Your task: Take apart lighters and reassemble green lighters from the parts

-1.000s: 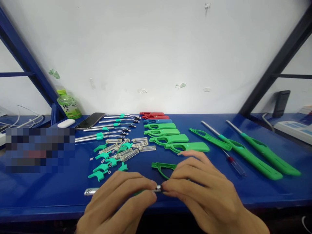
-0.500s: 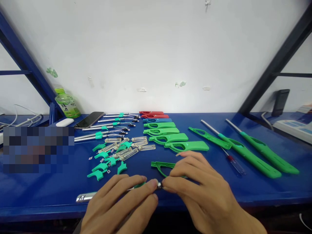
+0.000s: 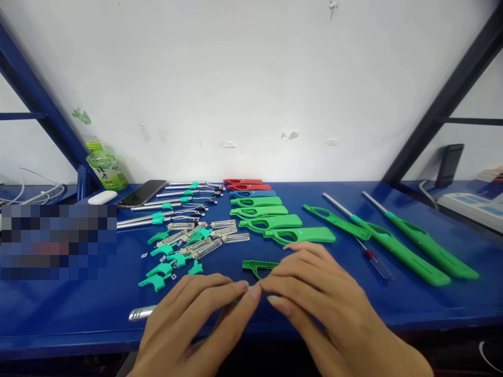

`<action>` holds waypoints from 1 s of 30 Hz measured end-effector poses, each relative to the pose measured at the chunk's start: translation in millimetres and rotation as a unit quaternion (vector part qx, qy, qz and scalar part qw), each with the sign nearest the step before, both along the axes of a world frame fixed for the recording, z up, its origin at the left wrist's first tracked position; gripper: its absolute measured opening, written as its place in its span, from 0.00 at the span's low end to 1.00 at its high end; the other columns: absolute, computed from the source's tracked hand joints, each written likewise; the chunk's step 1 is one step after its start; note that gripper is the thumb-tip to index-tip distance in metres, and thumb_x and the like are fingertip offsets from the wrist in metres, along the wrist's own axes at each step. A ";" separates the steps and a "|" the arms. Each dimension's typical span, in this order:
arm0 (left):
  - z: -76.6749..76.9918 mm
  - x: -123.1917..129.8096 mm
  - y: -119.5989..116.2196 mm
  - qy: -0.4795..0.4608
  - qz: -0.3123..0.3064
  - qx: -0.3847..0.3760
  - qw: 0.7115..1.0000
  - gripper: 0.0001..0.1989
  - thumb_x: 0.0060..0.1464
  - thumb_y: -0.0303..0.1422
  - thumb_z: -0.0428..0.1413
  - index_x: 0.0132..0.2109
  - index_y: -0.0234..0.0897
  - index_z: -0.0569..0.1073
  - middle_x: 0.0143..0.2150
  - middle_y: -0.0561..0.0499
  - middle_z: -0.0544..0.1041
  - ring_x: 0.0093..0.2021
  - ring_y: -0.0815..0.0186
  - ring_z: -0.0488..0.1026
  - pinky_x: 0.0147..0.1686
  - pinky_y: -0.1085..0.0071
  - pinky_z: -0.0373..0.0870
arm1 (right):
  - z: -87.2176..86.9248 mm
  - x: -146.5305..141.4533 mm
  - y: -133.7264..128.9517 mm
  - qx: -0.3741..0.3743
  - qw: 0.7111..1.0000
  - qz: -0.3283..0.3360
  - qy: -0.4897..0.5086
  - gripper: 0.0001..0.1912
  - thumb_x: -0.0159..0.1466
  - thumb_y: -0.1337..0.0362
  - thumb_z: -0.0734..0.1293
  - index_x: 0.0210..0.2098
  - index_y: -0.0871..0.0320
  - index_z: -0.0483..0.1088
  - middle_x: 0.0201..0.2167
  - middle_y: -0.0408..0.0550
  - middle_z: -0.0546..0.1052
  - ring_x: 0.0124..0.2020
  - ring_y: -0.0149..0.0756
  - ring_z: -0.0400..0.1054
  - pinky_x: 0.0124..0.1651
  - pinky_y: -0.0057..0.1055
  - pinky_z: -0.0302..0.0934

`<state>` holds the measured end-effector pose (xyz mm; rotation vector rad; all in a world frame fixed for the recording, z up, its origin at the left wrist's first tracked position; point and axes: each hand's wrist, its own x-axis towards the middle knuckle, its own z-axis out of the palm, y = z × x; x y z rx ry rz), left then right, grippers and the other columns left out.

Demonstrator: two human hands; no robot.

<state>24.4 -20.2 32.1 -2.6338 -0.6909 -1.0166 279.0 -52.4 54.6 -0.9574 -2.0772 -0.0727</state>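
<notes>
My left hand [image 3: 196,319] is closed over a metal lighter tube [image 3: 141,313], whose slotted tip sticks out on the left. Its other end is hidden under my fingers. My right hand [image 3: 314,298] is curled, its forefinger tip meeting my left thumb and its own thumb slightly apart; whatever lies at the fingertips is hidden. Just beyond them is an open green lighter shell half [image 3: 259,266], partly covered by my right hand. Teal triggers [image 3: 157,268] and clear fuel tanks [image 3: 207,248] are scattered to the left.
Tube assemblies with wires [image 3: 157,217] lie at the back left, near a phone [image 3: 143,192] and a bottle [image 3: 106,166]. Green shell halves [image 3: 302,234] line the middle. To the right are assembled lighters [image 3: 408,256] and a screwdriver [image 3: 377,263]. The table's front edge [image 3: 78,348] is close.
My right thumb has come away from the forefinger, and the small black end seen between my hands is now hidden. The metal tube's tip has shifted slightly right and up.
</notes>
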 end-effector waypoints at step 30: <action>-14.3 29.4 26.0 -0.091 -0.003 -0.151 0.984 0.12 0.70 0.25 0.56 0.54 0.43 0.79 0.49 0.52 0.80 0.45 0.73 0.82 0.48 0.79 0.78 | -37.9 73.8 -9.0 -0.263 0.958 -0.115 0.000 0.14 0.74 0.51 0.71 0.57 0.41 0.81 0.53 0.46 0.82 0.54 0.42 0.78 0.57 0.39 0.76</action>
